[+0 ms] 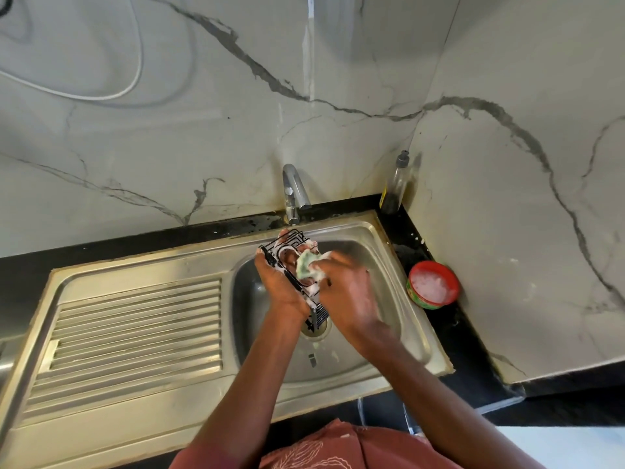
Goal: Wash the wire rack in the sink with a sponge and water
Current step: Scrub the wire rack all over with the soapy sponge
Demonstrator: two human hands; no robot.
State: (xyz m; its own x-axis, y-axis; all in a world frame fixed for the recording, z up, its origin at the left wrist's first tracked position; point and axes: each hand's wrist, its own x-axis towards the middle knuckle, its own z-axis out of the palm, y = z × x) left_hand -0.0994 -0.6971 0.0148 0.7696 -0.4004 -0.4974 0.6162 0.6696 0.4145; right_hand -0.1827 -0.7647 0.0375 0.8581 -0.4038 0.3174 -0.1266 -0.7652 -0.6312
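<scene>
A small black wire rack [293, 243] covered in white foam is held above the steel sink bowl [382, 265]. My left hand [279, 282] grips it from the left side, fingers wrapped under it. My right hand [350, 292] presses a green soapy sponge [306, 265] against the rack's inner side. The lower end of the rack hangs over the drain [319, 328]. The faucet [293, 191] stands just behind the rack, with no water stream visible.
A ribbed steel drainboard [135, 326] lies left of the bowl. A red tub of soapy paste [434, 285] sits on the black counter at right. A nearly empty clear bottle [397, 187] stands in the back corner. Marble walls close in behind and right.
</scene>
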